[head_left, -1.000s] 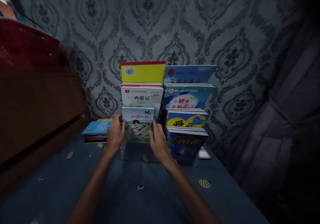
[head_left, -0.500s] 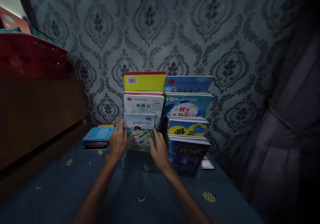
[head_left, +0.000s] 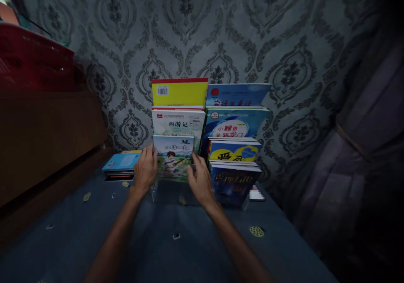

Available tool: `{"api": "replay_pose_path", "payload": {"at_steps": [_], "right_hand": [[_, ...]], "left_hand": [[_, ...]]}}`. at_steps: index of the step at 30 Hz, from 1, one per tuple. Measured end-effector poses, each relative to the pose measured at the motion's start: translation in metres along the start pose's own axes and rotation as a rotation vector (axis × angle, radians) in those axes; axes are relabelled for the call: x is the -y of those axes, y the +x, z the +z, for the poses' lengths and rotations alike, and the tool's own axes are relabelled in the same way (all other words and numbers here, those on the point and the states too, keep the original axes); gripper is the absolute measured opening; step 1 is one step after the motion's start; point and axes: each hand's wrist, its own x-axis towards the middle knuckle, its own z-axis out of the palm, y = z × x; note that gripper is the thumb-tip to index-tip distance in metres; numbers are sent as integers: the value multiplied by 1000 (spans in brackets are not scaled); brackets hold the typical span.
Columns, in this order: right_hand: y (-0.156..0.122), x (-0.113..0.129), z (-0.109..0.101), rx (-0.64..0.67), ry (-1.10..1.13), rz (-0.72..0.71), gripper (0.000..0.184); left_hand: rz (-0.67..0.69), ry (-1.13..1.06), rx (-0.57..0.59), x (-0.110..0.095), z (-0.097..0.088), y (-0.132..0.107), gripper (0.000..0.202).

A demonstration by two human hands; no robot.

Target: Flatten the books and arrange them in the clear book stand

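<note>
Your left hand [head_left: 145, 169] clamped on left edge of guitar-cover book [head_left: 173, 158]; your right hand [head_left: 200, 182] clamped on right edge, thumb tip overlapping cover. Book upright at front of left column, before taller white book [head_left: 178, 124] and yellow book [head_left: 179, 93]. Clear stand [head_left: 170, 192] below its bottom edge. Room tight at your right: dark blue book [head_left: 233, 186] just beside. At your left, low book stack [head_left: 121, 163] near knuckles. Toward you, blue tablecloth [head_left: 158, 241] stretches between forearms.
</note>
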Motion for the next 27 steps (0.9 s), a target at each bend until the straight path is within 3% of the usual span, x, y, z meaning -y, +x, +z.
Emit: {"api": "replay_pose_path", "payload": {"at_steps": [11,20,27], "right_hand": [[2,7,-9,-2,-16,-12,49],[5,13,-15,6,4,-13,48],[9,25,-27,14,28,-45,48]], "left_hand": [[-36,-76,-43,0,-14,5,41],[-68,26,62,-5,-18,6,45],[-68,-185,3,1,-26,9,49]]}}
